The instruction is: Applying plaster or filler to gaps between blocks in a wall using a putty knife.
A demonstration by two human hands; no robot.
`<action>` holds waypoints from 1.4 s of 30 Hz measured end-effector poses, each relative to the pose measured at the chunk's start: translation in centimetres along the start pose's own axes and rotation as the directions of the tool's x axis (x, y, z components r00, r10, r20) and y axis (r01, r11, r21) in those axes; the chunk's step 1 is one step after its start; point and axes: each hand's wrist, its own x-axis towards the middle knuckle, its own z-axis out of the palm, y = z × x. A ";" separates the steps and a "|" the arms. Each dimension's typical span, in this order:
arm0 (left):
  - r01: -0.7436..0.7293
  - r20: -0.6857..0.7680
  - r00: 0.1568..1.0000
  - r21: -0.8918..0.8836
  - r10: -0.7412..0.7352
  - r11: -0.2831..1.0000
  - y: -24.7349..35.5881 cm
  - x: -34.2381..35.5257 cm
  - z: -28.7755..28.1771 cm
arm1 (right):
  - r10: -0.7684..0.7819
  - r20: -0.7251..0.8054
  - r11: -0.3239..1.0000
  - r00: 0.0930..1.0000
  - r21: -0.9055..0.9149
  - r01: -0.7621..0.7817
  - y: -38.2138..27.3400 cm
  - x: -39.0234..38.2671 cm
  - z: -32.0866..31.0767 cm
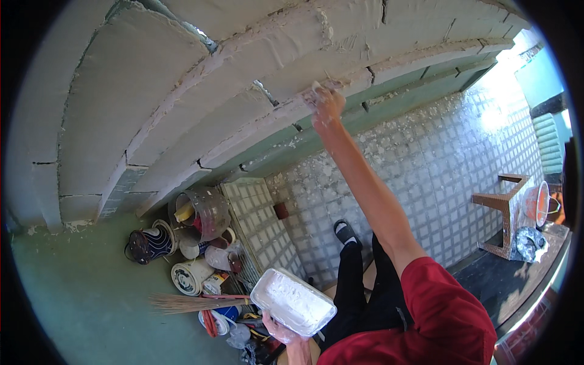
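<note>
My left hand [278, 330] grips the near side of a white rectangular tub [293, 302], its fingers smeared with white. Wet white paste coats the inside of the tub. My right arm stretches up and forward, and my right hand [327, 108] touches the edge of a stepped pale panel [286, 112]. Its fingers are bunched, with whitish stuff at their tips; whether that is a lump of paste or a small tool I cannot make out. Rough paste runs along the panel edges, and dark gaps [266, 92] show at several joints.
Below left stand a clear bucket [210, 213], a white pail [190, 277] and a straw broom [198, 302] among other clutter. A tiled floor [389, 176] spattered with white lies beneath. At right are a brown stool [502, 207], a plastic-wrapped bundle [529, 244] and a dark tabletop [486, 280].
</note>
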 end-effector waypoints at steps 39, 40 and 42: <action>0.001 0.079 0.997 -0.006 -0.001 1.000 -0.1 -0.9 0.5 | -0.431 0.080 0.795 0.899 -0.438 0.420 -1.1 2.1 -2.3; 0.004 0.071 0.997 0.005 -0.004 1.000 -0.2 -0.9 0.6 | -0.439 0.075 0.791 0.895 -0.440 0.425 -0.9 1.9 -2.5; -0.011 0.055 0.998 0.020 0.009 1.000 0.1 -1.0 0.9 | -0.559 0.317 0.434 0.766 -0.676 0.596 0.1 -0.7 -1.6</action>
